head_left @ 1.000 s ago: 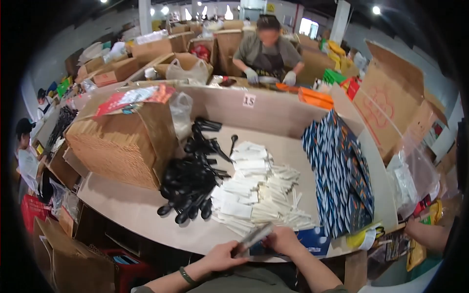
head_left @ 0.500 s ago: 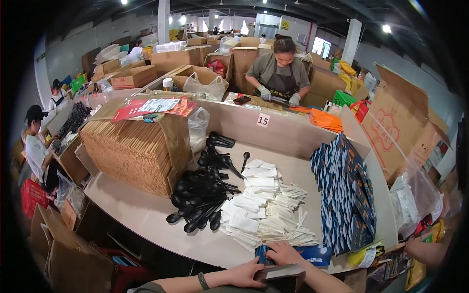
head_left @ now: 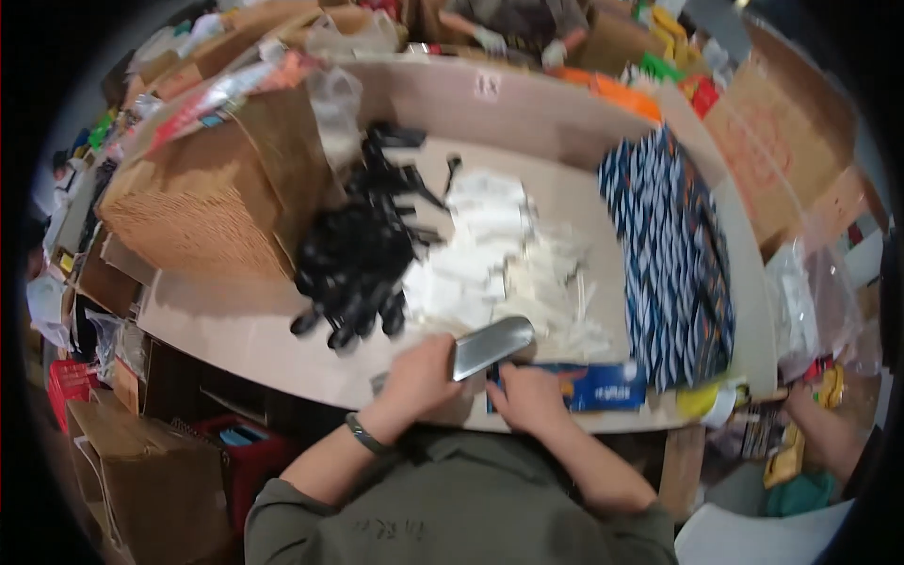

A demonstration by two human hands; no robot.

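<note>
My left hand (head_left: 419,377) is closed around a shiny metal trough-shaped tool (head_left: 494,347), whose rounded end points right over the near table edge. Beside it, my right hand (head_left: 529,397) grips the left end of a flat blue packet (head_left: 607,386) lying along that edge. Its fingertips are blurred. Just beyond the hands spread white paper packets (head_left: 461,273) and pale thin sticks (head_left: 556,297). Black plastic spoons (head_left: 358,254) are heaped to their left. Overlapping blue printed packets (head_left: 669,264) fill the right side of the table.
A carton (head_left: 207,188) packed with brown sheets stands at the table's left. A low partition (head_left: 546,113) runs along the back, with a co-worker's gloved hands (head_left: 494,40) and orange packets (head_left: 621,94) behind. An open cardboard box (head_left: 782,132) is at right; another person's arm (head_left: 829,424) shows lower right.
The view has tipped downward, so the table sits higher and my torso shows. My left hand has raised the metal tool and turned it over the table edge. My right hand stays at the blue packet.
</note>
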